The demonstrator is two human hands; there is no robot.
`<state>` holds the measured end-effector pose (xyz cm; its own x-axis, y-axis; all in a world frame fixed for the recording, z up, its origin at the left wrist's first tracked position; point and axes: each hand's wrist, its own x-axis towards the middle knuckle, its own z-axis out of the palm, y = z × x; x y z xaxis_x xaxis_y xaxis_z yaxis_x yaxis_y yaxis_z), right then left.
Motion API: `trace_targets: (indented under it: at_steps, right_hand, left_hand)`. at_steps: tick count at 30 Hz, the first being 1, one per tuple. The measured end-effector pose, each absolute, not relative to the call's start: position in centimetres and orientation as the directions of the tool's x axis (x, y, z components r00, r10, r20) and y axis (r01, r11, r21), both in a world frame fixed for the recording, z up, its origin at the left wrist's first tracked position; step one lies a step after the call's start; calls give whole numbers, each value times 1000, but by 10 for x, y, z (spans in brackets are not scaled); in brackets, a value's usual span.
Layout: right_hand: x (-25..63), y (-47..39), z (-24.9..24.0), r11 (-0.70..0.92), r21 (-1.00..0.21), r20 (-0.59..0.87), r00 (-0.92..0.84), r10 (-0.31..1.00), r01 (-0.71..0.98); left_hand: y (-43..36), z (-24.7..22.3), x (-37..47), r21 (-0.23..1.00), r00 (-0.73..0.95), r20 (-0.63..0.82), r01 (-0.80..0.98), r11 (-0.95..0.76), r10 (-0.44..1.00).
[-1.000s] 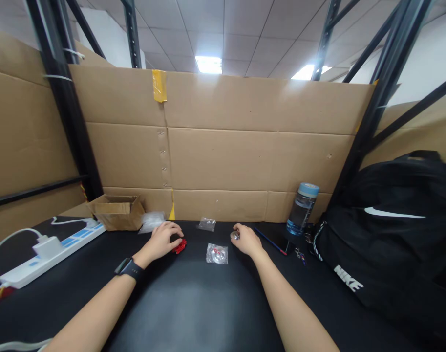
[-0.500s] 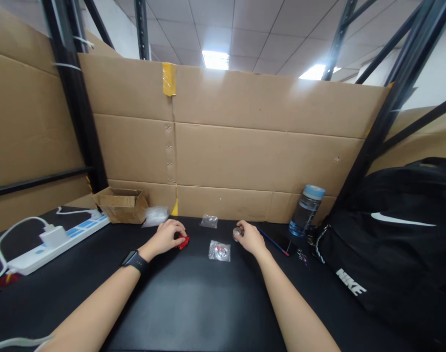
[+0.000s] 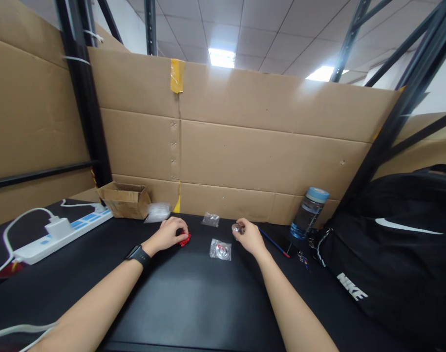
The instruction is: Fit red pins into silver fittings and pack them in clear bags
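Left hand (image 3: 169, 232) curls over a red piece (image 3: 186, 239), right hand (image 3: 251, 237) against a disc (image 3: 236, 228), grips too small to tell; a packet (image 3: 220, 250) lies between them, nearer the right hand

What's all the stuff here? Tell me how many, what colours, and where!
Red clump: 1, red, at the left hand's fingers
Shiny piece: 1, silvery, at the right hand's fingers
Small packets: 2, clear, between the hands
Plastic bag: 1, whitish, beside the box
Box: 1, brown, back left
Power strip: 1, white, left
Bottle: 1, clear, blue lid, back right
Thin stick: 1, blue and red, right
Backpack: 1, black, far right
Table: 1, black, below
Cardboard wall: 1, brown, behind
Lights: 2, white, ceiling
Watch: 1, black, left wrist
Hands: 2, bare, left and right
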<state>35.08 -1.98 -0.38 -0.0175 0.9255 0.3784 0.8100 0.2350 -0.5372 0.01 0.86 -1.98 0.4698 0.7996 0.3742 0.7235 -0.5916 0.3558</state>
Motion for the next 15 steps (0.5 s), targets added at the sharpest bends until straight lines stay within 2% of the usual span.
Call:
trace_targets:
  at_steps: [5, 11, 15]
  right_hand:
    - [338, -25, 1, 366, -594, 466, -64, 883, 716]
    - [321, -38, 6, 436, -605, 465, -149, 873, 666]
    - [315, -41, 6, 465, -666, 454, -178, 873, 582]
  left_hand:
    - [7, -16, 1, 372, 493, 397, 685, -627, 774]
    - [5, -9, 3, 425, 477, 480, 608, -671, 736]
    - [-4, 1, 10, 472, 441, 512, 572, -671, 737]
